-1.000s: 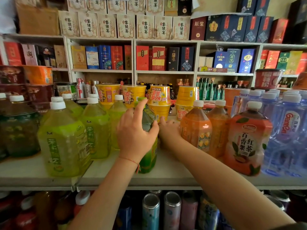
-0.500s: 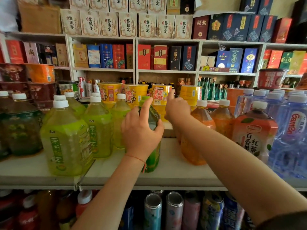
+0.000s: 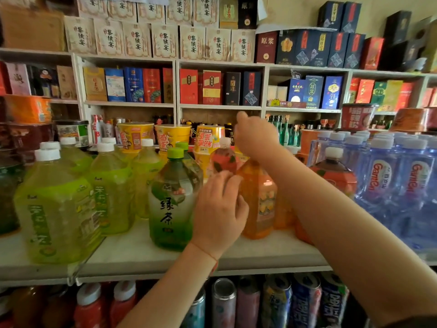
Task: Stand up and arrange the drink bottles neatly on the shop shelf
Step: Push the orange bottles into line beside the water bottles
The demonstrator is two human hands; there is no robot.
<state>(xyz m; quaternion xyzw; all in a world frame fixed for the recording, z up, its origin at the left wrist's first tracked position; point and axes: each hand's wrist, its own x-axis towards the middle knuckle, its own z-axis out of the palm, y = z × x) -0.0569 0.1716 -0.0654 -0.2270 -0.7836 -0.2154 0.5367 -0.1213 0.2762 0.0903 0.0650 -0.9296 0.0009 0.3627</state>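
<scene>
Nearest, cans (image 3: 223, 304) on the lower tier, under the white shelf (image 3: 132, 252). On the shelf front, green tea bottle (image 3: 173, 202) upright, just left of the left hand (image 3: 218, 211). That hand's loosely curled, fingers between green bottle & orange bottle (image 3: 259, 197), gripping neither as far as visible. Further back, right hand (image 3: 256, 136) is over the orange bottle's top, blurred; prob. closed on the neck, can't tell. Pink bottle (image 3: 223, 158) stands behind, left of that hand.
</scene>
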